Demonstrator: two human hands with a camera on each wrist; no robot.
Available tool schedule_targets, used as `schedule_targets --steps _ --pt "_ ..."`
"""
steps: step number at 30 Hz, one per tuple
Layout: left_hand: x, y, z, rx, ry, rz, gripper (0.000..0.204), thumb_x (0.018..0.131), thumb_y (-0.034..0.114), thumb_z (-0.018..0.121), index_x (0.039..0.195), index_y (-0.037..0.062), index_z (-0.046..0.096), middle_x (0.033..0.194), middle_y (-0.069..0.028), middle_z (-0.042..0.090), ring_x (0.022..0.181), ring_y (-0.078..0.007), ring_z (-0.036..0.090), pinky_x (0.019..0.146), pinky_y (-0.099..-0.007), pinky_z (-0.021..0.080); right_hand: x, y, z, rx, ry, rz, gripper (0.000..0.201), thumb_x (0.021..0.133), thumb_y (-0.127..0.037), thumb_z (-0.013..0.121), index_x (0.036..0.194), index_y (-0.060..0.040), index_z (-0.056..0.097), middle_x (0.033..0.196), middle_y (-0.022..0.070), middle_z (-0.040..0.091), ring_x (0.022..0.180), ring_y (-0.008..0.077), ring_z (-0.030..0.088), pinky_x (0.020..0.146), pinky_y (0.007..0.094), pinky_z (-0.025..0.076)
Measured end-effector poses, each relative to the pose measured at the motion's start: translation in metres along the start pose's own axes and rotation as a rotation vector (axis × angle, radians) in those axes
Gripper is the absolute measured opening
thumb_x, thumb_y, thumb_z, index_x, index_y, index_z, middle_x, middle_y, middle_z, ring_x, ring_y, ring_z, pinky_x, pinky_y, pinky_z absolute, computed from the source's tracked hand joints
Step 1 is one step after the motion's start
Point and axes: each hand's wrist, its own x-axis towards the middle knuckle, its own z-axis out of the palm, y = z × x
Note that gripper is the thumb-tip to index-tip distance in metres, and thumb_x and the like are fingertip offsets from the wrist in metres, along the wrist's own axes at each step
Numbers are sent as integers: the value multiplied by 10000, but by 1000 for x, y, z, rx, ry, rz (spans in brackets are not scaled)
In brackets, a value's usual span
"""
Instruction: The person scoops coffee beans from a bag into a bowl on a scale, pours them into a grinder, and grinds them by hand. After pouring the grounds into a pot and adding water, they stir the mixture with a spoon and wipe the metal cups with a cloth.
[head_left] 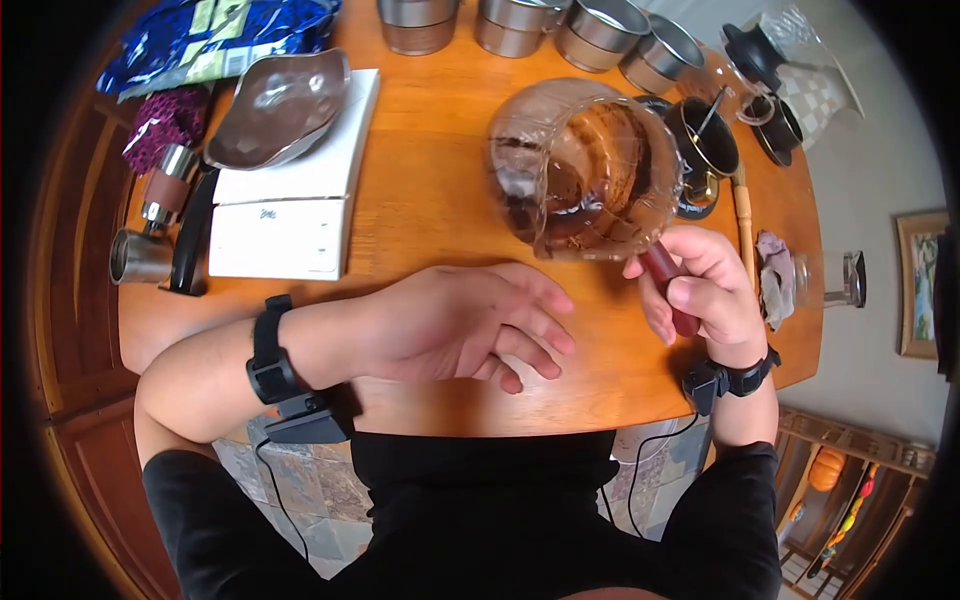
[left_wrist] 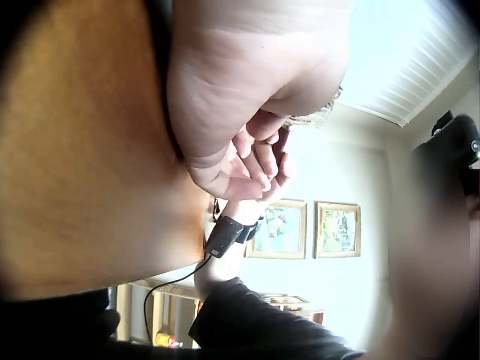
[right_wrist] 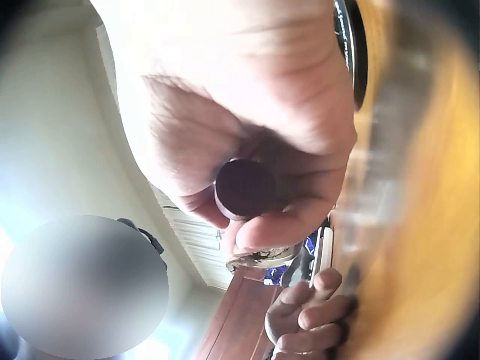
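My right hand (head_left: 722,290) grips the dark red-brown side handle (head_left: 660,268) of a clear ribbed glass pot (head_left: 612,180). The pot is held over the table with its wide mouth tilted toward me, and brown residue shows on its inner wall. In the right wrist view, the round end of the handle (right_wrist: 245,189) shows between the curled fingers. My left hand (head_left: 450,322) lies low over the table near the front edge, left of the pot. Its fingers are relaxed and loosely bent, with nothing in them.
A white scale (head_left: 275,240) carrying a brown wavy dish (head_left: 285,110) stands left. Several metal cups (head_left: 510,30) line the back. Right of the pot are a black cup (head_left: 702,140) with a spoon, a bamboo-handled brush (head_left: 742,210) and a crumpled cloth (head_left: 775,275).
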Motion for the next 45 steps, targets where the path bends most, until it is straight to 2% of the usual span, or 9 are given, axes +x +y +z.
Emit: schedule_targets --steps 2,7,11,16,22,26,31,33,45 --pt "1 3 3 -118 -3 8 350 1047 310 345 1236 41 465 1167 -157 602 1054 -243 616 823 -354 521 -8 -1 -4 16 17 -7 302 879 -108 557 1123 68 577 666 35 558 532 78 529 495 200 390" --pt "1 5 13 -93 126 262 742 981 637 188 1479 100 305 1409 -121 474 1247 -271 507 924 -405 503 -18 -6 -7 47 -14 -30 331 837 -73 624 1128 82 595 749 30 598 614 65 536 562 205 411" --pt "1 8 19 -107 168 424 810 960 675 216 1517 86 227 1490 -124 387 1342 -280 421 1036 -440 429 -19 -7 -14 39 -65 -18 340 790 -1 632 1118 86 612 840 51 645 688 66 557 612 217 434" --pt "0 8 12 34 59 317 784 963 658 282 1489 78 263 1442 -146 431 1274 -291 490 950 -432 498 -15 -13 -12 56 113 34 532 749 -120 623 1228 77 501 740 153 649 475 50 448 442 187 323" --pt "-3 7 11 120 103 338 739 966 629 249 1507 126 253 1509 -151 346 1277 -346 484 965 -538 476 -6 -3 -31 258 -40 2 620 760 -152 609 1289 116 428 822 239 657 493 78 475 420 187 344" --pt "-3 8 12 0 129 343 728 953 590 281 1505 116 265 1508 -137 352 1288 -334 471 1022 -550 418 1 13 -37 432 -125 -115 698 848 -263 624 1358 131 358 1037 269 635 653 156 575 531 224 436" --pt "-2 6 9 -40 64 347 700 951 535 298 1496 96 275 1478 -145 384 1284 -323 459 1063 -525 369 5 33 -31 557 -32 -233 794 930 -553 534 1372 88 379 1056 230 645 759 184 605 631 268 459" --pt "-2 6 12 -100 60 358 705 952 523 322 1482 62 279 1426 -172 434 1238 -313 486 1051 -459 389 7 32 -26 619 9 -255 735 942 -539 513 1340 73 425 1026 213 658 781 188 621 664 285 457" --pt "-1 3 17 46 123 357 695 979 516 289 1475 29 273 1441 -176 406 1267 -287 456 1059 -435 376 5 28 -29 613 111 -312 518 941 -384 477 1172 71 571 898 180 682 721 198 610 700 306 430"
